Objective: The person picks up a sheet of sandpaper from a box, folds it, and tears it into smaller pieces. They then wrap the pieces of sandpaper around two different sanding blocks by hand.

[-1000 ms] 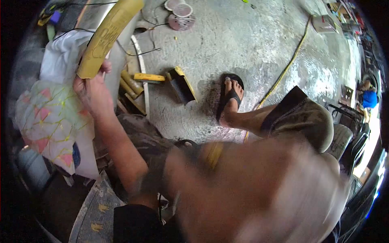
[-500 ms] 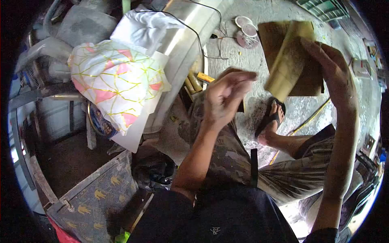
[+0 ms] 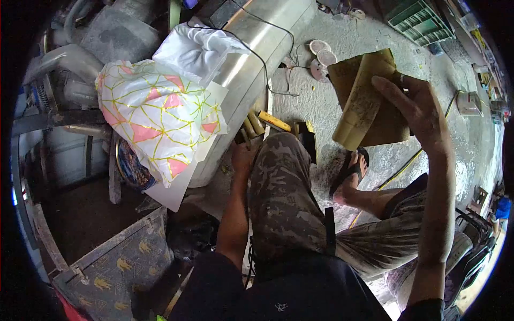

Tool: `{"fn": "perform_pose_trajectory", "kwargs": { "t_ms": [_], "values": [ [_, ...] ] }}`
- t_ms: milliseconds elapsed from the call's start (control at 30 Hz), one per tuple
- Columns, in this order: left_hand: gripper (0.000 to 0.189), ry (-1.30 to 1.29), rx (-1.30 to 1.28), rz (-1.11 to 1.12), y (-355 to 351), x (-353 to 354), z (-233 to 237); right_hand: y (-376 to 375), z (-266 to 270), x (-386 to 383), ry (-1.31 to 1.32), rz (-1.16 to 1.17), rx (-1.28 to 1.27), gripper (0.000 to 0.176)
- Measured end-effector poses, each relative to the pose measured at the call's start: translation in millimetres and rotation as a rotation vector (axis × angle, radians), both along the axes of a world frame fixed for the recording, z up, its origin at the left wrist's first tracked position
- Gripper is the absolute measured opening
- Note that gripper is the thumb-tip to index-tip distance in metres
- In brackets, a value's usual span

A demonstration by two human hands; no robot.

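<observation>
A brown sheet of what looks like sandpaper (image 3: pixel 369 91), with one side curled over into a loose roll, is held up in my right hand (image 3: pixel 423 107). The thumb presses on its front, and the other fingers are behind it. My left hand (image 3: pixel 245 156) is low beside my raised knee, at several brown paper rolls (image 3: pixel 255 124). Its fingers are dark and partly hidden, so its grip does not show clearly. A yellow tube-like object (image 3: pixel 274 121) lies just to the right of the rolls.
A long metal panel (image 3: pixel 257 37) carries a patterned white plastic bag (image 3: pixel 155 112) and a white cloth-like bundle (image 3: pixel 195 51). Round perforated discs (image 3: pixel 324 56) lie on the concrete floor. A green crate (image 3: pixel 420 24) stands at the far right. Cables trail over the panel.
My left hand has dropped from in front of me to the rolls by my knee. The sheet in my right hand has moved slightly lower and left.
</observation>
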State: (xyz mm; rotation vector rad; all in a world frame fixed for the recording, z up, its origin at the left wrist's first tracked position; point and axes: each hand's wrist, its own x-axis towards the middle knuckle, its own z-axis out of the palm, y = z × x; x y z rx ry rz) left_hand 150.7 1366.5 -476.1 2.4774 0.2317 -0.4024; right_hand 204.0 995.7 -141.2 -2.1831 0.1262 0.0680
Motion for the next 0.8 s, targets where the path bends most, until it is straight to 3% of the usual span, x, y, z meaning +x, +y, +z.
{"fn": "perform_pose_trajectory", "kwargs": {
  "t_ms": [100,233,300,400,533,600,667,767,800],
  "values": [
    [0.041,-0.003,-0.201,0.096,12,-7,14,-2,6,-3,0.058,0.008,-0.055,0.04],
    [0.029,0.019,-0.246,0.103,11,-12,67,-5,2,-2,0.049,0.074,-0.114,0.044],
    [0.025,-0.196,-0.076,-0.129,4,-18,92,1,7,-3,0.085,0.048,-0.141,0.046],
    [0.024,-0.142,0.035,-0.264,-8,-18,139,1,3,-1,0.114,0.033,-0.167,0.048],
    [0.018,-0.218,-0.019,-0.387,-26,-17,201,8,-2,-1,0.153,0.064,-0.094,0.048],
    [0.011,-0.327,-0.249,-0.349,-36,-15,226,10,-3,1,0.199,0.098,-0.101,0.046],
    [0.011,-0.204,-0.263,-0.331,-39,-10,241,15,-4,1,0.183,0.107,-0.115,0.046],
    [0.023,-0.241,-1.099,-0.007,-45,-3,217,22,-17,2,0.157,0.151,-0.017,0.049],
    [0.023,-0.244,-1.099,-0.014,-45,-2,209,22,-16,2,0.152,0.147,-0.015,0.049]
  ]
}}
